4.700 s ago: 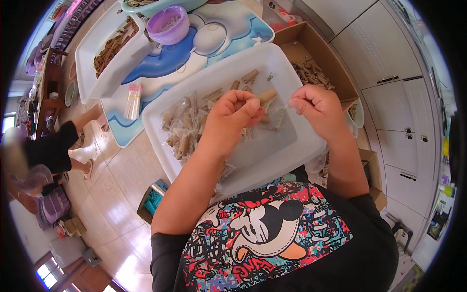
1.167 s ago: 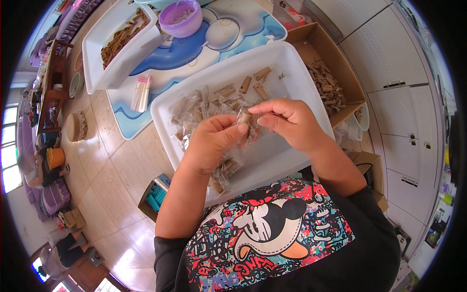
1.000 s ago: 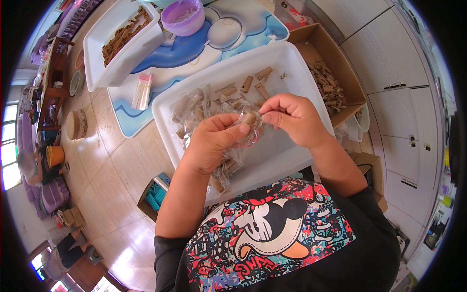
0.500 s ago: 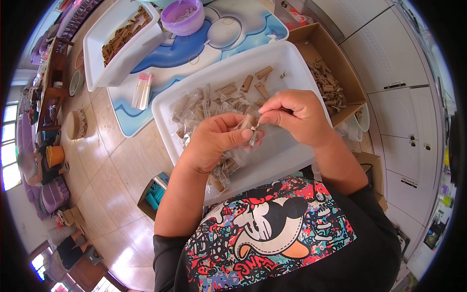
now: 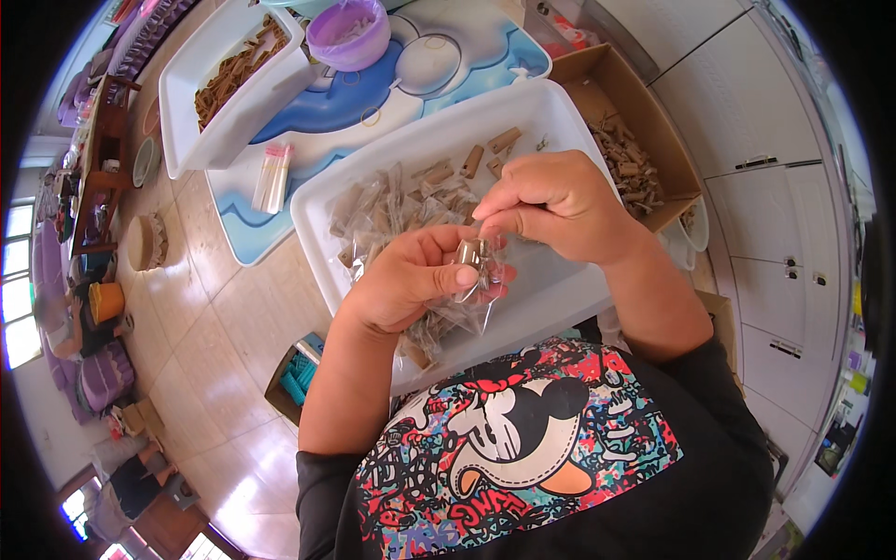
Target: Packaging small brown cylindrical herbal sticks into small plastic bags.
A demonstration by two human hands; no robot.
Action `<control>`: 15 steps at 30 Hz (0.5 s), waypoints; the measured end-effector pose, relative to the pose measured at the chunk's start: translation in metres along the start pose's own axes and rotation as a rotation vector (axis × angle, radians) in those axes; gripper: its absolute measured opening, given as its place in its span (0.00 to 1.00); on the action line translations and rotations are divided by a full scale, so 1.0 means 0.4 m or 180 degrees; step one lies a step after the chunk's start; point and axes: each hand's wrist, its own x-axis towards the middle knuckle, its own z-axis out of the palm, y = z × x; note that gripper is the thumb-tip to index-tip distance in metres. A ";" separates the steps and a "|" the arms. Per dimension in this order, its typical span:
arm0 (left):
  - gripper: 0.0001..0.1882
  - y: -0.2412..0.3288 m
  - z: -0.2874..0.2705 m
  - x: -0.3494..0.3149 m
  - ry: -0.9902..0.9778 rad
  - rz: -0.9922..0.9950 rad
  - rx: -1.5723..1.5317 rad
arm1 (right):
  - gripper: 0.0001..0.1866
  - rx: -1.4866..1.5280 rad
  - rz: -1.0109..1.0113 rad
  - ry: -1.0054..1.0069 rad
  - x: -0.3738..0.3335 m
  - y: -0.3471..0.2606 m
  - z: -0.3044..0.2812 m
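Note:
Over the white tray (image 5: pixel 560 303), my left hand (image 5: pixel 406 280) grips a small tan cylindrical piece (image 5: pixel 469 252) in a clear plastic bag (image 5: pixel 481 303). Its thumb presses on the front, and the fingers curl behind. My right hand (image 5: pixel 565 210) is closed in a pinch at the bag's upper edge, just above the piece. What sits between those fingertips is too small to make out. Beneath and left of my hands lie several bagged tan pieces (image 5: pixel 369 210). A few loose tan pieces (image 5: pixel 505 140) rest toward the tray's far side.
A blue-and-white table (image 5: pixel 243 224) bears a packet of clear bags (image 5: pixel 272 182), a purple bowl (image 5: pixel 348 47) and a white bin (image 5: pixel 271 117) of brown pieces. At right, a cardboard box (image 5: pixel 667 140) of tan pieces stands near white cabinets (image 5: pixel 737 112). Other people are far left.
My right hand has risen slightly and shifted left. The piece in my left hand has turned more upright, and the clear bag around it now shows spread below the fingers.

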 end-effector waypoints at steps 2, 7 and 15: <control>0.29 0.001 0.001 0.004 -0.0003 -0.0016 -0.0037 | 0.06 0.0064 0.0007 -0.0009 0.003 -0.003 -0.005; 0.25 0.006 0.009 0.001 -0.0207 -0.0085 -0.0126 | 0.05 -0.0050 -0.0332 -0.0158 0.035 -0.004 -0.011; 0.20 -0.003 0.006 0.004 0.0090 0.0344 -0.0147 | 0.05 -0.0078 0.0032 -0.0074 0.000 0.001 0.027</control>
